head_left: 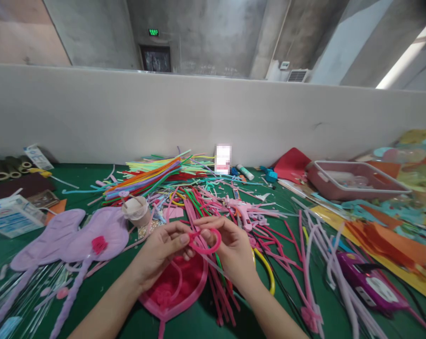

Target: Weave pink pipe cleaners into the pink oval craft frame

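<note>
- A bright pink, oval loop of bent fuzzy craft stem (218, 243) is held up between the two hands, above the worktop (191, 325) with its green surface and clear of it.
- The loop's long axis runs mostly sideways, from the left fingertips toward the right, with the far end dipping slightly. Its rounded end faces right; its narrow, gathered end faces left.
- The left hand (165, 256) is nearer that gathered end. Its thumb and index finger are pinched tight on it; the other fingers curl loosely underneath.
- The right hand (230, 247) meets the loop from the right. Its thumb lies across the loop's middle, nearly closed against the index finger, and appears to grip a bit of the stem near the left fingertips. Exactly which strand it has cannot be told, as the thumb covers it.
- The two sets of fingers almost meet at the gathered end, so the key relation seems to be that short gap, with the rounded end standing free over the right hand.
- Below the hands lies a red, heart-like panel with a pink fuzzy rim (188, 282), its point toward the person; the left hand and wrist overlap its upper left part.
- Just right of that panel, a bundle of long pink and red fuzzy stems (220, 294) runs toward the person, passing under the hands.
- Beyond the right hand, a pale pink glue gun (241, 212) lies among scattered stems.
</note>
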A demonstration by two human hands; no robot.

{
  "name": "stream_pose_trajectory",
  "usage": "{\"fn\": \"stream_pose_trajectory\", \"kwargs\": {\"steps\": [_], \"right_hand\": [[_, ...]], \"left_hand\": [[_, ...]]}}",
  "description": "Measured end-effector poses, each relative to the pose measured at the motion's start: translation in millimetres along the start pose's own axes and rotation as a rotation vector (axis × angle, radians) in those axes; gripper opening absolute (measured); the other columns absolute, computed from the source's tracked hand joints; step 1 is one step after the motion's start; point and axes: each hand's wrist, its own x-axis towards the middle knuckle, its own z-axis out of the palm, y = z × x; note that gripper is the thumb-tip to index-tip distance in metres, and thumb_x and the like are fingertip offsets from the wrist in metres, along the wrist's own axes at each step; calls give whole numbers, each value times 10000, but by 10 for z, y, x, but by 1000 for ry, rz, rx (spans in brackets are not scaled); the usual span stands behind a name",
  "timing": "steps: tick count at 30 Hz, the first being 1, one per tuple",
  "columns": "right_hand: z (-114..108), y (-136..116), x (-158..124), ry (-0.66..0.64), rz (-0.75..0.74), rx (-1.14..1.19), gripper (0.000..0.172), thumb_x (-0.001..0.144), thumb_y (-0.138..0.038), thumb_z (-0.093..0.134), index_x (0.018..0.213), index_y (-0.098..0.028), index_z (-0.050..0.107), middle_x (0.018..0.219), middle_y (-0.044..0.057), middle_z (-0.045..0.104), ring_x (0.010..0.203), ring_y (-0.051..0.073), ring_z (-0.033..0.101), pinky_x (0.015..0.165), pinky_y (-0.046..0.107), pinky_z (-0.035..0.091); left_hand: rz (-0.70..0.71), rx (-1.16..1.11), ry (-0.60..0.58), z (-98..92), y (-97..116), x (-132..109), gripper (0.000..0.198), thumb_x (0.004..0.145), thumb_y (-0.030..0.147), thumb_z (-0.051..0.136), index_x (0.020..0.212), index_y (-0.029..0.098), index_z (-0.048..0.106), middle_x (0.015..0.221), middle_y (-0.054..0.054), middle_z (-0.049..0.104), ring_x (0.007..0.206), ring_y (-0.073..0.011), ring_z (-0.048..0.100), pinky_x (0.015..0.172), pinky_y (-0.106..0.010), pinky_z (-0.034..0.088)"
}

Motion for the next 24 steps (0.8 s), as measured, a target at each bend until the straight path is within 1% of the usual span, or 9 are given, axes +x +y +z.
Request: {"fn": "stream_pose_trajectory", "kwargs": {"steps": [3,7,9,12,15,17,19,21,24], "right_hand": [[-14,14,28,10,11,-54,100,801,-304,716,756,-217,696,890,43,708,860,185,661,797,321,522],[-15,28,46,-55,57,-69,120,778,-306,731,721,-205,701,879,43,694,872,188,658,797,309,519],[-10,25,50,-96,102,-56,115,766,-304,738,726,-201,707,904,45,699,867,185,662,800,309,521],[-8,17,54,-110,139,-63,100,761,-296,731,765,-198,715,969,55,704,888,186,662,814,311,522],[-24,22,53,-68,158,-122,165,757,-260,721,910,-207,692,968,42,700,860,171,659,753,280,529],[-40,38,47,3,118,-197,205,771,-234,700,971,-213,660,937,27,696,826,160,656,707,257,524],[-53,65,38,80,23,-286,146,806,-223,661,952,-211,662,906,21,699,806,153,656,705,252,517],[-60,96,31,122,-48,-372,103,836,-220,629,917,-211,691,860,20,715,775,153,661,712,258,515],[-57,135,29,126,-59,-448,136,840,-197,612,890,-216,736,843,25,748,777,170,684,733,274,526]], "left_hand": [[-27,18,-7,-15,-10,1,248,682,334,836,782,152,701,616,-3,700,532,-96,656,519,-150,501],[-84,-4,-16,-9,1,-7,278,631,314,870,729,144,674,598,-4,707,512,-111,675,487,-151,513],[-115,-29,-20,5,16,-12,295,607,303,884,706,140,659,608,-8,712,521,-119,686,488,-155,526],[-145,-48,5,15,32,-5,305,593,295,893,687,136,650,603,-8,712,519,-115,688,479,-145,528],[-144,-50,103,0,32,17,326,562,305,907,682,132,659,594,-4,711,520,-99,681,465,-119,520],[-141,-52,167,-13,27,33,351,530,323,917,691,136,667,616,3,720,547,-94,689,473,-107,525],[-137,-54,200,-15,25,41,364,513,334,920,695,145,668,619,14,720,573,-98,701,480,-105,532],[-146,-50,206,-2,29,40,361,516,335,918,687,147,662,621,8,722,583,-110,709,474,-112,536],[-169,-53,200,27,40,32,357,512,320,921,655,142,647,626,1,719,566,-116,705,458,-123,535]]}}
